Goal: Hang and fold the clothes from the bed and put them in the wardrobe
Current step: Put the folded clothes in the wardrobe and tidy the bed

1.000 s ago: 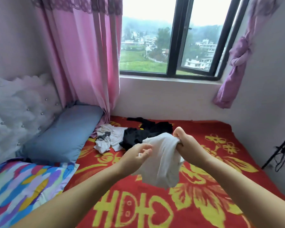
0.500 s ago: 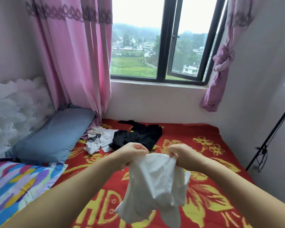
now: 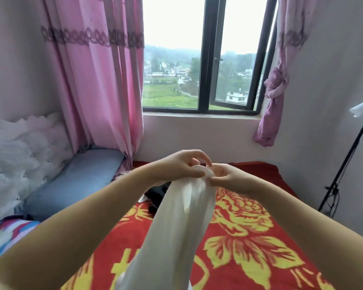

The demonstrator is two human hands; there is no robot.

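A blue pillow (image 3: 71,181) is seen at the left, against the tufted headboard (image 3: 19,155). A white garment (image 3: 176,227) is pinched at its top by the left hand (image 3: 182,164) and the right hand (image 3: 224,178), held close together, and is hung above the red floral bed (image 3: 249,237). Black clothes (image 3: 155,193) are partly hidden behind it.

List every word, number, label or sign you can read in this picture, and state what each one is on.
No text can be read here.
Red bedspread: the yellow letter-like marks near the bottom edge are partly hidden by the white garment, so they are not readable.
Buildings outside the window: too small and hazy to show any signs.
Pink curtain: only a lace pattern band, no writing.
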